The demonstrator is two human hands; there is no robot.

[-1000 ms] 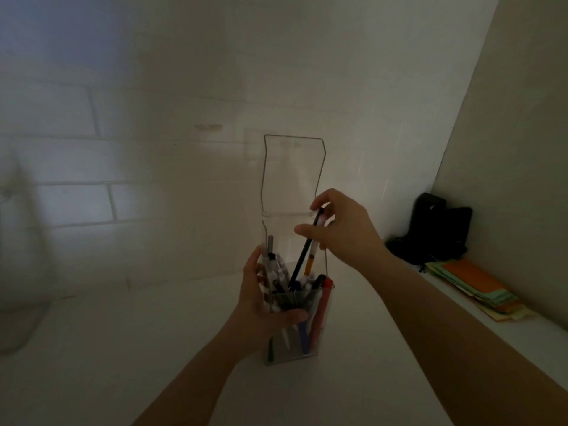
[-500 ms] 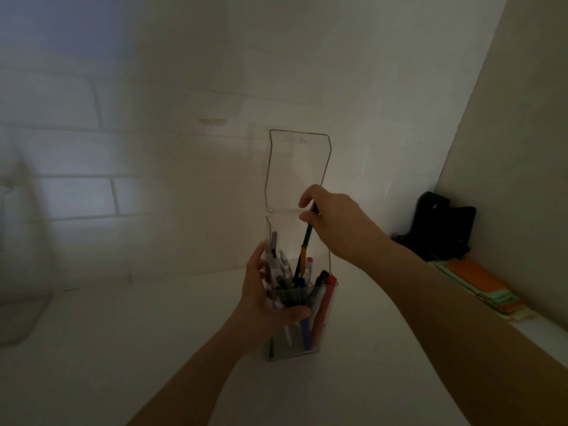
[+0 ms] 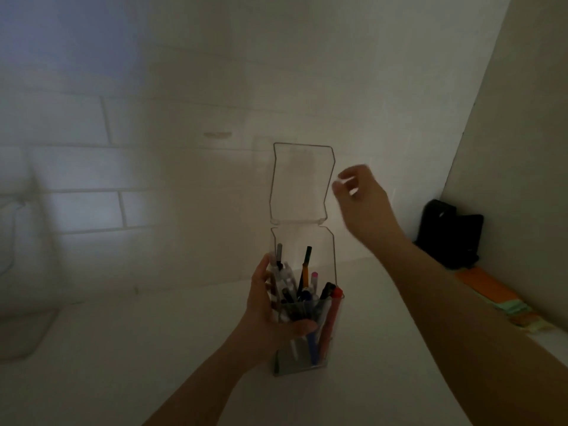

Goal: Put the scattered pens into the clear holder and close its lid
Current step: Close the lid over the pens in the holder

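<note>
A clear holder (image 3: 330,348) stands upright on the white surface, filled with several pens (image 3: 307,290), among them a tall dark one with an orange grip and a red marker. Its hinged clear lid (image 3: 301,182) stands up, swung open above the back wall. My left hand (image 3: 270,312) wraps around the holder's left and front sides. My right hand (image 3: 362,201) hovers to the right of the raised lid, blurred, fingers loosely curled with nothing in them, not touching the lid.
A black pouch-like object (image 3: 450,232) sits at the back right against the wall. In front of it lies a stack of orange and green papers (image 3: 498,299). A faint clear container (image 3: 18,272) is at the far left. White tiled wall behind.
My right hand let go of the dark pen, which now stands in the holder, and rose up and to the right beside the lid. My left hand stayed on the holder.
</note>
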